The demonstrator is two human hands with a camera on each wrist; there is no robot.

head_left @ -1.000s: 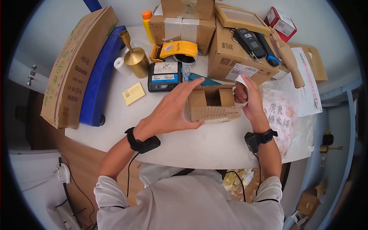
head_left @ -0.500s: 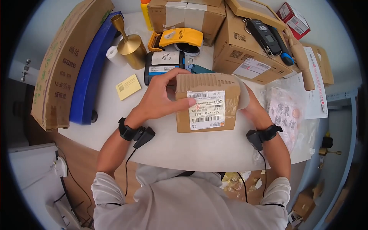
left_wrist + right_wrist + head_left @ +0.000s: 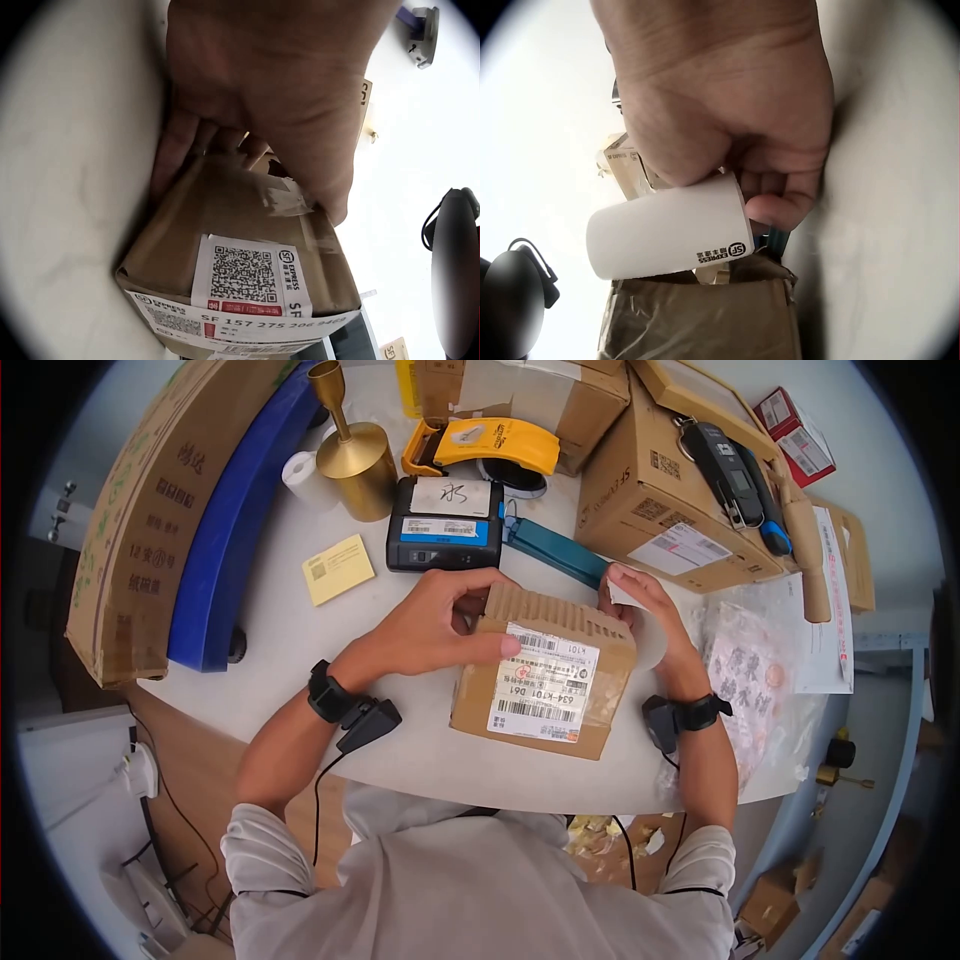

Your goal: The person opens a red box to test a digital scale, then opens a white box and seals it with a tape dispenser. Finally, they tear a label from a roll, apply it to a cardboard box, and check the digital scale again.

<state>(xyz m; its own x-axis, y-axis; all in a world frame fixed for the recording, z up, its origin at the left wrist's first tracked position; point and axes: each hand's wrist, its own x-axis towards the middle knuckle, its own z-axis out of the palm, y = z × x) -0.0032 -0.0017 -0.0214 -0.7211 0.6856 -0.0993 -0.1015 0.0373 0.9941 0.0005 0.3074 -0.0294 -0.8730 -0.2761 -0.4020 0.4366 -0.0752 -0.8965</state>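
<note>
Since the earlier frames the carton (image 3: pixel 541 675) has gone from open side up to label up and now sits lower on the worktop (image 3: pixel 300 630). Left hand (image 3: pixel 432 628) rests on its far-left edge, fingers curled over it. Right hand (image 3: pixel 640 600) pinches a curled white label strip (image 3: pixel 667 225) at the far-right corner. Judgement: relabelling is in progress. Beyond, further away, a label printer (image 3: pixel 445 525).

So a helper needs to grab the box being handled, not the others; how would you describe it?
On the white round table, look nearest the person, between the left hand and right hand. It is the small brown corrugated cardboard box; unlike the bigger taped boxes behind, it lies flat with a white barcode label on top.
</note>
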